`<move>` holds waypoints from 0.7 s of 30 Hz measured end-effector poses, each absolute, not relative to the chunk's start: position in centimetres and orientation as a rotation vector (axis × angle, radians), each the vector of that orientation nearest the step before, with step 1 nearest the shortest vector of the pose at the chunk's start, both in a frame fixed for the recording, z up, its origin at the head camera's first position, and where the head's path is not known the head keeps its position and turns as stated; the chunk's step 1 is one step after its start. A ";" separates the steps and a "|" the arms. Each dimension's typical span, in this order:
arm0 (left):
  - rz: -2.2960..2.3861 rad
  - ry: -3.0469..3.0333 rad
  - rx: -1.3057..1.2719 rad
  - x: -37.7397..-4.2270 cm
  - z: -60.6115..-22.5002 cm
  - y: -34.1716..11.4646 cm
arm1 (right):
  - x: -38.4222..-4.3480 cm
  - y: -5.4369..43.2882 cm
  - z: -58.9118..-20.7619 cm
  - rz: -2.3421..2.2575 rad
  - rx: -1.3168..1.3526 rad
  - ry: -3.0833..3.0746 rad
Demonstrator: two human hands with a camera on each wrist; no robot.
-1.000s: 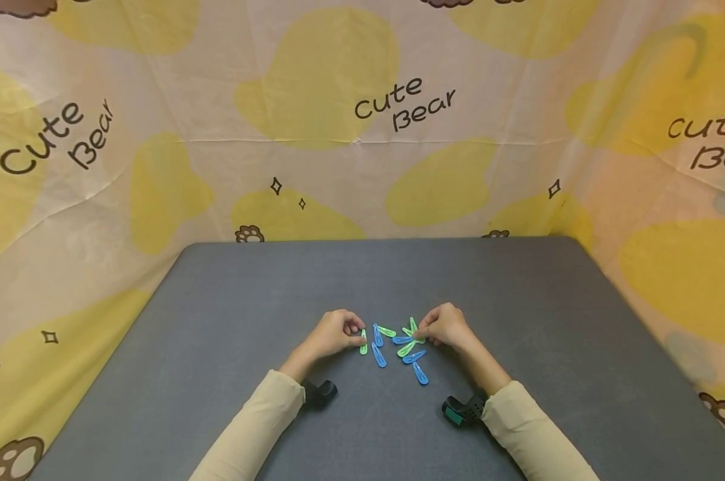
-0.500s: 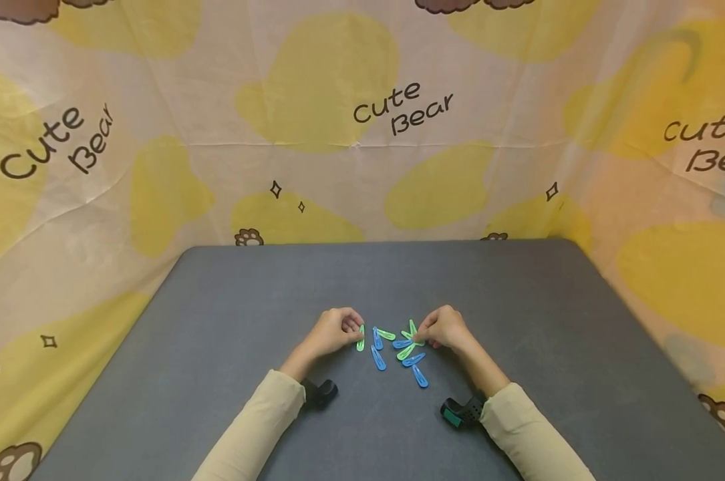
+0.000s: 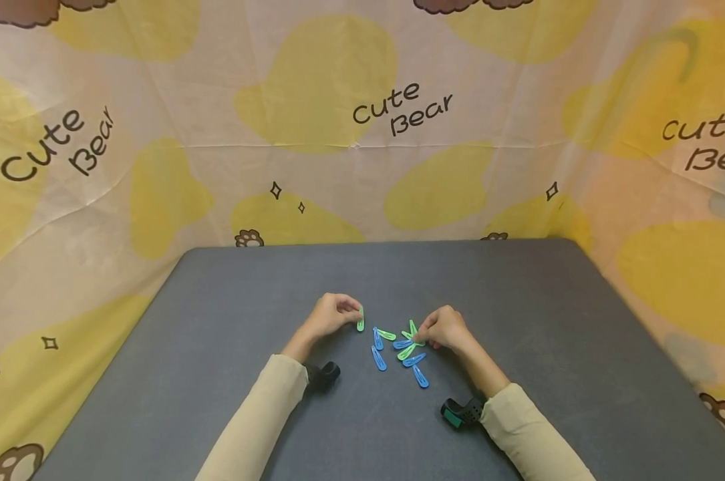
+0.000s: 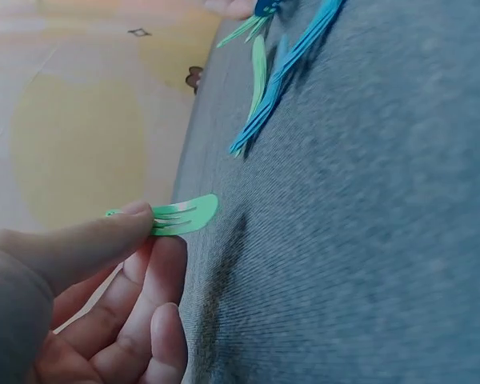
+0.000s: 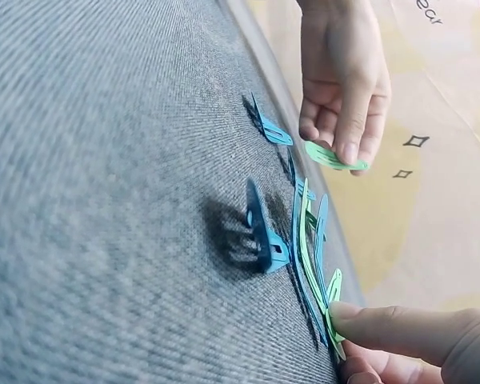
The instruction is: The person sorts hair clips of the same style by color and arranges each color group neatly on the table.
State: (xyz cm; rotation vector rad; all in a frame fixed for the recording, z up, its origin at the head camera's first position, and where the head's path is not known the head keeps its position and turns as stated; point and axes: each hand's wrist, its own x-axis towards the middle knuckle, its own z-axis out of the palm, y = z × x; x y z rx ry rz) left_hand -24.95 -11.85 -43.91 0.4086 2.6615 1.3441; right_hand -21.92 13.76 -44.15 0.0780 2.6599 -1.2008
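Green clip (image 4: 196,214) lifted, pinched in my left hand (image 3: 335,314); mixed pile (image 3: 406,352) unseparated, my right hand (image 3: 448,327) pinching 1 clip there.

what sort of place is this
Perhaps a makeshift recording corner, though I can't be sure: a grey table, yellow-patterned "Cute Bear" cloth behind it and along its sides, and dark wrist devices on both arms.

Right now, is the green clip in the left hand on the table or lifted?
Lifted: in the left wrist view, the left hand pinches the green clip, with a gap to the shadow on the table.
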 end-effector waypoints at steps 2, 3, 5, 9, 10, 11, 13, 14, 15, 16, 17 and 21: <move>1.355 2.647 0.380 -25.3 -43.9 -11.8 | -21.9 13.8 -44.1 -1.200 0.071 2.660; 1.357 2.643 0.369 -25.5 -43.9 -11.8 | -21.9 13.8 -44.1 -1.199 0.070 2.660; 1.368 2.628 0.342 -25.8 -44.0 -11.7 | -21.8 13.8 -44.0 -1.199 0.066 2.660; 1.386 2.609 0.307 -26.5 -43.9 -11.6 | -21.8 13.7 -44.0 -1.190 0.068 2.662; 1.391 2.605 0.297 -26.6 -43.9 -11.6 | -21.8 13.7 -44.0 -1.189 0.069 2.663; 1.395 2.603 0.289 -26.8 -43.9 -11.5 | -21.8 13.7 -44.0 -1.187 0.070 2.663; 1.402 2.605 0.273 -27.1 -43.9 -11.5 | -21.8 13.7 -44.0 -1.187 0.072 2.663; 1.403 2.608 0.268 -27.3 -44.0 -11.4 | -21.8 13.7 -44.0 -1.187 0.073 2.663; 1.405 2.613 0.262 -27.5 -44.0 -11.4 | -21.8 13.7 -44.0 -1.189 0.074 2.664; 1.407 2.617 0.257 -27.7 -44.1 -11.4 | -21.8 13.7 -44.0 -1.190 0.076 2.664; 1.408 2.621 0.253 -27.9 -44.2 -11.4 | -21.8 13.7 -44.0 -1.192 0.077 2.664; 1.398 2.645 0.256 -28.7 -44.5 -11.3 | -21.8 13.7 -44.0 -1.197 0.071 2.664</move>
